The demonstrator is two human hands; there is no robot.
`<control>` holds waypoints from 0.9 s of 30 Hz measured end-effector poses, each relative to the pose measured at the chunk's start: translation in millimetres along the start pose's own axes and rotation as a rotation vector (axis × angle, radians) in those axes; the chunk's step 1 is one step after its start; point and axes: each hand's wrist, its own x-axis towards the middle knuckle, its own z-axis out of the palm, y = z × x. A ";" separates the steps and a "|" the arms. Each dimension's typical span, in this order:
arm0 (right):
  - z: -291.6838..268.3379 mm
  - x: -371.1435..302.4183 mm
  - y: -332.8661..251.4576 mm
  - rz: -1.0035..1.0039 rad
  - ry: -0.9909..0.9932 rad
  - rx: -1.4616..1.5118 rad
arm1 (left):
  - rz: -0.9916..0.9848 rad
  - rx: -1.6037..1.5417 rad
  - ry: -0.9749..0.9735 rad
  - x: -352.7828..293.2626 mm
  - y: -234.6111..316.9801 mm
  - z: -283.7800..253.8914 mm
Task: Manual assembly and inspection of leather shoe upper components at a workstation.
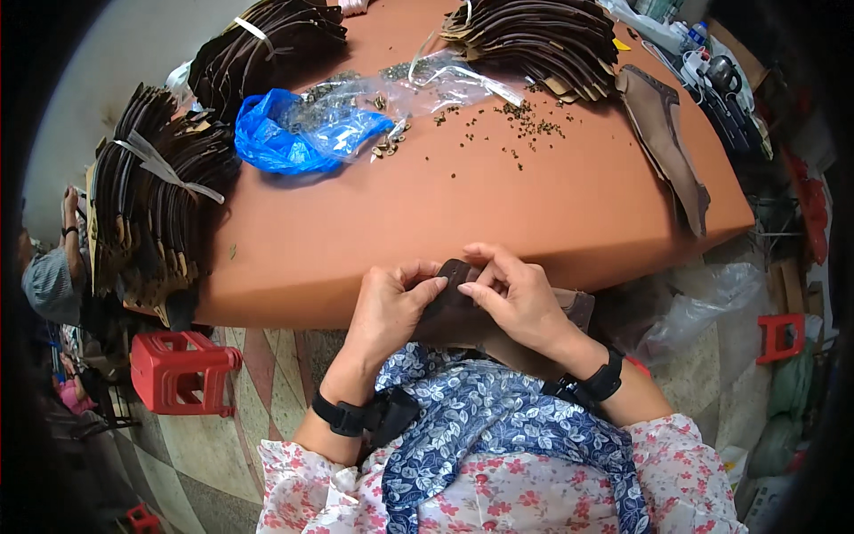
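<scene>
A dark brown leather shoe upper lies across my lap at the table's near edge. Its narrow tip points up between my two hands. My left hand pinches the left side of that tip between thumb and fingers. On the other side, my right hand is closed, thumb and forefinger together at the tip's right edge. Whether the right fingers hold something small there is too fine to tell. Beyond my hands, small brass-coloured eyelets lie scattered on the orange-brown table.
Tied bundles of brown leather pieces stand at the left, with more at the back left and back right. A blue plastic bag lies among hardware. One loose leather piece rests at right. Red stools stand on the floor.
</scene>
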 end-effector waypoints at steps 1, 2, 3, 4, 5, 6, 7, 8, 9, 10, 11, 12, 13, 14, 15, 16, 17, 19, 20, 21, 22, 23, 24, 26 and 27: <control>-3.4 -2.4 -0.2 -0.006 0.003 -0.018 | -0.007 -0.013 -0.005 1.2 -0.9 -1.3; -6.4 -5.5 1.6 -0.011 0.019 -0.032 | -0.013 -0.027 -0.011 1.9 -2.8 -2.6; -9.2 -9.9 4.4 -0.015 0.032 -0.048 | 0.013 -0.031 0.015 2.2 -10.7 -3.1; -12.1 -14.5 7.5 -0.018 0.045 -0.065 | 0.046 -0.008 0.038 2.7 -15.6 -3.6; -14.1 -19.4 15.1 -0.084 0.087 -0.097 | 0.040 0.006 0.042 3.5 -13.9 -3.8; -19.1 -25.0 13.7 -0.078 0.080 -0.093 | 0.035 0.019 0.045 2.9 -10.4 -3.5; -23.4 -33.4 20.5 -0.141 0.047 -0.156 | 0.028 0.042 0.058 0.3 -10.7 -1.9; -26.4 -39.7 26.7 -0.212 0.019 -0.222 | 0.026 0.044 0.065 -0.2 -9.7 -1.6; -27.2 -45.4 30.2 -0.215 -0.053 -0.255 | 0.024 0.047 0.072 -0.7 -9.1 -1.2; -27.3 -51.3 33.0 -0.219 -0.126 -0.287 | 0.022 0.050 0.080 -1.3 -9.4 -0.6; -27.0 -54.9 36.0 -0.222 -0.197 -0.320 | 0.030 0.058 0.083 -0.6 -10.6 0.2; -26.1 -56.8 39.2 -0.224 -0.233 -0.360 | 0.038 0.065 0.086 0.0 -12.2 1.0; -24.9 -58.5 42.3 -0.226 -0.270 -0.400 | 0.045 0.072 0.089 0.2 -13.8 1.7; -24.1 -57.8 44.0 -0.233 -0.306 -0.441 | 0.054 0.108 0.094 0.6 -13.5 1.6; -23.1 -56.8 44.8 -0.247 -0.301 -0.433 | 0.063 0.144 0.100 0.2 -13.4 1.5; -22.2 -56.6 45.3 -0.272 -0.331 -0.478 | 0.072 0.179 0.105 -0.6 -13.8 1.4; -22.3 -55.0 45.8 -0.304 -0.358 -0.528 | 0.070 0.185 0.114 0.1 -14.7 1.6; -16.9 -57.0 53.2 -0.356 -0.464 -0.681 | 0.067 0.195 0.133 -1.0 -18.6 2.3; -16.0 -56.8 51.7 -0.340 -0.585 -0.753 | 0.061 0.230 0.127 -2.8 -14.7 2.9; -13.5 -57.4 49.4 -0.356 -0.624 -0.731 | 0.053 0.233 0.121 -3.9 -14.4 2.6; -11.2 -57.7 47.6 -0.372 -0.663 -0.709 | 0.044 0.236 0.115 -4.2 -15.0 2.4; -8.7 -58.0 48.6 -0.350 -0.705 -0.733 | 0.054 0.236 0.119 -5.2 -15.9 3.1; -7.7 -58.0 49.0 -0.377 -0.732 -0.767 | 0.063 0.236 0.124 -5.7 -17.1 3.8; -7.0 -56.8 48.4 -0.428 -0.783 -0.833 | 0.057 0.253 0.107 -6.6 -20.8 3.6; -6.6 -54.6 46.0 -0.433 -0.825 -0.854 | 0.057 0.274 0.109 -7.0 -19.4 4.0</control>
